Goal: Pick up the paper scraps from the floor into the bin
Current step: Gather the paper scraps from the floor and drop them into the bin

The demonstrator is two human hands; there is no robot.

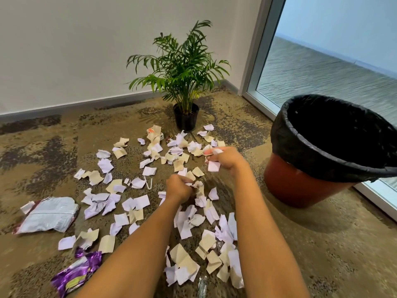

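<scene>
The patchy brown carpet floor (322,254) has lots of room on the right. The big round red bin with a black bag liner (305,183) stands there, near the glass door, with its wide top open and tipped a bit this way. The torn white and tan paper scraps (133,207) lie spread in the middle of the floor, from near the small green plant in a black pot (185,117) back toward the person. A flat grey plastic bag (49,214) and a shiny purple wrapper (75,274) lie on the left.

The left hand (179,188) is curled tight on a bunch of scraps. The right hand (223,158) pinches a few white bits.

I think it is best to grab full handfuls, squeeze tight, then carry them right, over the black rim, before letting go.
</scene>
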